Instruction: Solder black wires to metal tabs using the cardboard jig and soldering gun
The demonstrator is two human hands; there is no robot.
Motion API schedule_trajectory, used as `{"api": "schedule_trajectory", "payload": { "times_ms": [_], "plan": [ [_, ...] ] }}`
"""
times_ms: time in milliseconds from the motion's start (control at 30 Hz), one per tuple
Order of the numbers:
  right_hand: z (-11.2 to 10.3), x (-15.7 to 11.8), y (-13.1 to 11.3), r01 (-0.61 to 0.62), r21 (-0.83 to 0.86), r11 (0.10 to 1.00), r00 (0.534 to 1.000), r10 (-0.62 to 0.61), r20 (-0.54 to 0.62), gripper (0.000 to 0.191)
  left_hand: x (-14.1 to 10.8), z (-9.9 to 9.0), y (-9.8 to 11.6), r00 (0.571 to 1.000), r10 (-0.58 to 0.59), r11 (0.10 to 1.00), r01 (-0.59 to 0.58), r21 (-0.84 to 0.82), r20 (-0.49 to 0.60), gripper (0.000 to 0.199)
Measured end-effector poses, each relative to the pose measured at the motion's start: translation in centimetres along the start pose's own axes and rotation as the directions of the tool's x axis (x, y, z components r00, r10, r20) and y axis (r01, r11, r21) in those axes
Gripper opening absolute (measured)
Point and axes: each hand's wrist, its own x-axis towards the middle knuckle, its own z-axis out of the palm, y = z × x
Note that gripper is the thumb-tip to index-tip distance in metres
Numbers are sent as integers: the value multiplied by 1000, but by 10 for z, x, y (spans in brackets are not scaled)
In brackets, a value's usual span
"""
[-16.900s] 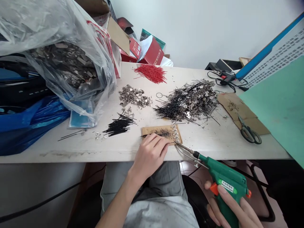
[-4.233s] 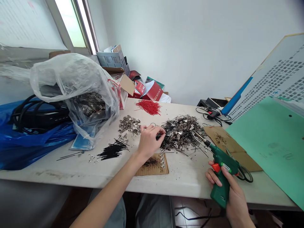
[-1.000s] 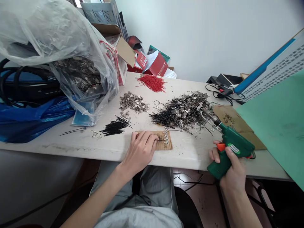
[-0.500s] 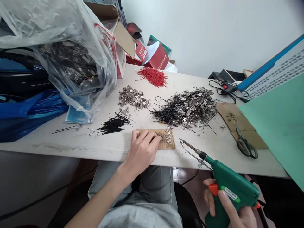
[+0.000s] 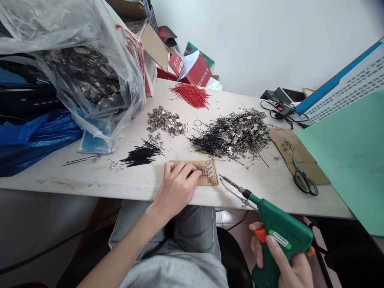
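My left hand [image 5: 179,182] rests on a small brown board [image 5: 213,181] near the table's front edge. Its thumb and forefinger pinch a thin black wire [image 5: 205,175] that runs toward a column of small metal clips [image 5: 210,169] at the board's right end. The other fingers are curled over the board and hide its left part. In my right hand [image 5: 283,262] is a green soldering gun [image 5: 283,224] with an orange trigger. Its tip points left, just right of the board and apart from the clips.
Black wires [image 5: 142,155] and metal clips [image 5: 166,121] lie in heaps at left. Clips with black wires [image 5: 240,134] are piled behind the board, red wires [image 5: 191,95] farther back. Scissors [image 5: 303,180] lie on cardboard [image 5: 318,172] at right. A plastic bag [image 5: 129,80] stands left.
The soldering gun in my right hand has come slightly left and up, its tip nearer the board. My left hand stays on the board. The whole view has shifted slightly.
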Motion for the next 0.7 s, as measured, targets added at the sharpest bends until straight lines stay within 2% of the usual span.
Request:
{"api": "schedule_trajectory", "payload": {
  "times_ms": [167,300,433,600,700],
  "plan": [
    [-7,1,7,-58,-32,998,997,60,53,41,0,0,0,1000,6,1000,-6,7,-2,14],
    [-9,2,14,-63,-15,998,996,64,62,42,0,-1,0,1000,9,1000,-9,-3,-12,13],
    [1,-2,10,-72,10,997,994,71,86,39,-1,-1,1,1000,2,1000,-2,-4,-8,14],
    [19,-9,-6,-108,9,994,994,108,36,37,-2,-1,1,999,-44,999,43,-21,-20,14],
    [24,-6,-12,-131,34,991,990,129,55,38,-2,-1,1,997,-69,997,68,-35,-18,13]
  ]
}}
